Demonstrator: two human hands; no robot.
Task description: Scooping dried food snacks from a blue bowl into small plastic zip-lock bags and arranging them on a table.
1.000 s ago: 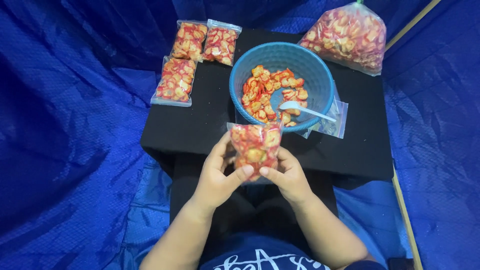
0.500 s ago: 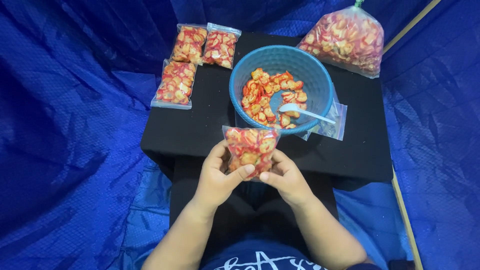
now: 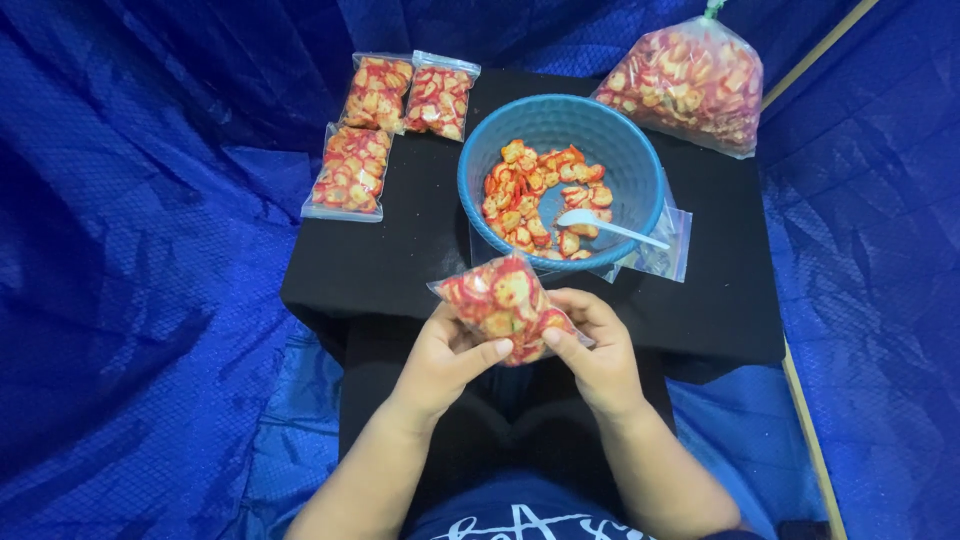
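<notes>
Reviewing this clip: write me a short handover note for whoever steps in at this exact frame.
Left hand and right hand: both grip one small filled snack bag, tilted, in front of the table edge.
Blue bowl on the black table: loose snacks and a white spoon inside, empty clear bags beside it.
Done: three filled small bags lie at far left.
Left: bowl snacks and the big bag.
</notes>
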